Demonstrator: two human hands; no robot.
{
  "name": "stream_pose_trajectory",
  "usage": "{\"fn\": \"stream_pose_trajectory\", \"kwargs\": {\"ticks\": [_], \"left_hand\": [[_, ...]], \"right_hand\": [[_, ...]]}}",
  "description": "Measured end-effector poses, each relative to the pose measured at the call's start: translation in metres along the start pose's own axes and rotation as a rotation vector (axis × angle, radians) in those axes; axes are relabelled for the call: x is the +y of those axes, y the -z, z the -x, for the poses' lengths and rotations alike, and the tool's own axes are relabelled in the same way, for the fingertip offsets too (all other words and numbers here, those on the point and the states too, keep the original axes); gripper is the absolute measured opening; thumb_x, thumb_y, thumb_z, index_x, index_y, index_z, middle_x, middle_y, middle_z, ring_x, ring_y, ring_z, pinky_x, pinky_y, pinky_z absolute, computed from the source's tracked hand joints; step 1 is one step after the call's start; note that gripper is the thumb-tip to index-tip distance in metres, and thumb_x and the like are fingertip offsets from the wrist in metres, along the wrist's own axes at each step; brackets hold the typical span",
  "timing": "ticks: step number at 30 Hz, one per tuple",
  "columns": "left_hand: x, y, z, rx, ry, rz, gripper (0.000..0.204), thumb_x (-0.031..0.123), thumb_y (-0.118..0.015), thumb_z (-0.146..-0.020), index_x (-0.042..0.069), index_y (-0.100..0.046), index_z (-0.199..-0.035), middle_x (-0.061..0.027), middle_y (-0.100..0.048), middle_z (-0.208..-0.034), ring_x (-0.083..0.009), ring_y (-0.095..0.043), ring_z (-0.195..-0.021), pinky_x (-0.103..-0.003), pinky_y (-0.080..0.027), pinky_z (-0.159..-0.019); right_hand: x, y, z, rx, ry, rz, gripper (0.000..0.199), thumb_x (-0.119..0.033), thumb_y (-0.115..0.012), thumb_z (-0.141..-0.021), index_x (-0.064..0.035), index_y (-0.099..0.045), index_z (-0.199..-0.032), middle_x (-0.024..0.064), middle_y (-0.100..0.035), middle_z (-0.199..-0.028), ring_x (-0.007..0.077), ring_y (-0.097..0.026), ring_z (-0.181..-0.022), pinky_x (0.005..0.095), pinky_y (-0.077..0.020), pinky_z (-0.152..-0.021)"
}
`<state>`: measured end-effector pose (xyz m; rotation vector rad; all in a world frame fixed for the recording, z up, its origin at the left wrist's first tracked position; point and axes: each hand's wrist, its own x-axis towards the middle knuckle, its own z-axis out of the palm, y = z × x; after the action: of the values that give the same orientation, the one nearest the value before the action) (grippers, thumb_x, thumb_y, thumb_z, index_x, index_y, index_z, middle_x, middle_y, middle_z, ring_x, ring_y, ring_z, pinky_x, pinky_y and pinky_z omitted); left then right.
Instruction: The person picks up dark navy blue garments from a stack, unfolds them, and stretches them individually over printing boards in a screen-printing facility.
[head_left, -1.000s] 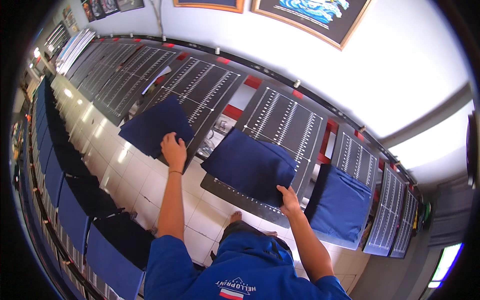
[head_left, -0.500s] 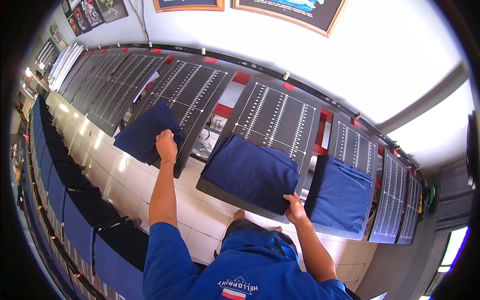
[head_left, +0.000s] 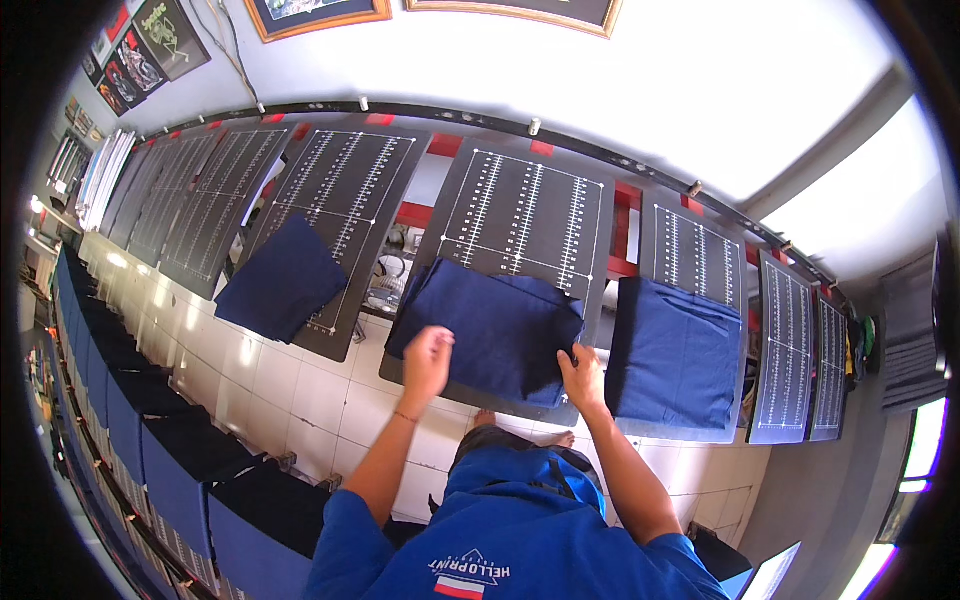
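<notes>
A folded navy cloth (head_left: pixel 490 325) lies across the near half of the middle black board (head_left: pixel 515 222), which bears white ruler lines. My right hand (head_left: pixel 582 380) has its thumb and fingers closed at the cloth's lower right edge. Over its left edge hovers my left hand (head_left: pixel 427 362), fingers curled, with nothing visible in it. A smaller folded navy cloth (head_left: pixel 284 280) sits askew on the left board (head_left: pixel 350 190). On the right board (head_left: pixel 692 240), another folded navy cloth (head_left: pixel 672 358) lies flat over the near part.
More ruled black boards (head_left: pixel 783 340) stand in a row on both sides, along a dark rail (head_left: pixel 480 120) by the white wall. Behind me at left hangs a row of navy and black cloths (head_left: pixel 170 460). Pale tiles (head_left: pixel 310 395) cover the floor.
My left hand has let go of the cloth on the left board and moved right, to the middle cloth. That left cloth now lies flatter. My right hand stays at the middle cloth's edge.
</notes>
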<state>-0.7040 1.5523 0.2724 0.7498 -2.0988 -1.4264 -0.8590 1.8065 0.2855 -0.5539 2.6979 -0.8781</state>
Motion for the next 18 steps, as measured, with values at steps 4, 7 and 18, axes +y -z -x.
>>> {"fn": "stream_pose_trajectory", "kwargs": {"ticks": [4,7,18], "left_hand": [[0.007,-0.032,0.04,-0.174,0.241,0.305,0.011,0.008,-0.057,-0.096,0.001,-0.065,-0.099,-0.0082,-0.071,-0.09,-0.0132,-0.067,-0.077,-0.027,-0.053,-0.07],[0.012,-0.027,0.02,-0.002,-0.046,-0.062,0.009,0.005,-0.059,-0.093,0.002,-0.065,-0.096,-0.0093,-0.067,-0.085,-0.0161,-0.064,-0.069,-0.029,-0.051,-0.063],[-0.031,-0.009,-0.135,0.042,-0.016,-0.787,0.019,0.019,-0.068,-0.089,0.001,-0.063,-0.096,-0.0184,-0.065,-0.096,-0.0382,-0.062,-0.094,-0.049,-0.05,-0.081]], "right_hand": [[0.005,-0.014,-0.02,0.243,0.002,-0.018,0.035,-0.028,-0.071,-0.086,0.0038,-0.061,-0.098,0.0229,-0.065,-0.091,0.039,-0.065,-0.087,0.0442,-0.0501,-0.078],[0.009,-0.012,-0.025,0.292,-0.06,-0.111,0.035,-0.027,-0.072,-0.085,0.0023,-0.061,-0.1,0.0205,-0.067,-0.09,0.0365,-0.066,-0.087,0.0434,-0.0507,-0.078],[-0.015,0.002,0.015,0.361,0.11,-0.138,0.033,-0.011,-0.068,-0.084,-0.0019,-0.058,-0.114,0.0169,-0.061,-0.101,0.0275,-0.062,-0.086,0.0362,-0.051,-0.075]]}}
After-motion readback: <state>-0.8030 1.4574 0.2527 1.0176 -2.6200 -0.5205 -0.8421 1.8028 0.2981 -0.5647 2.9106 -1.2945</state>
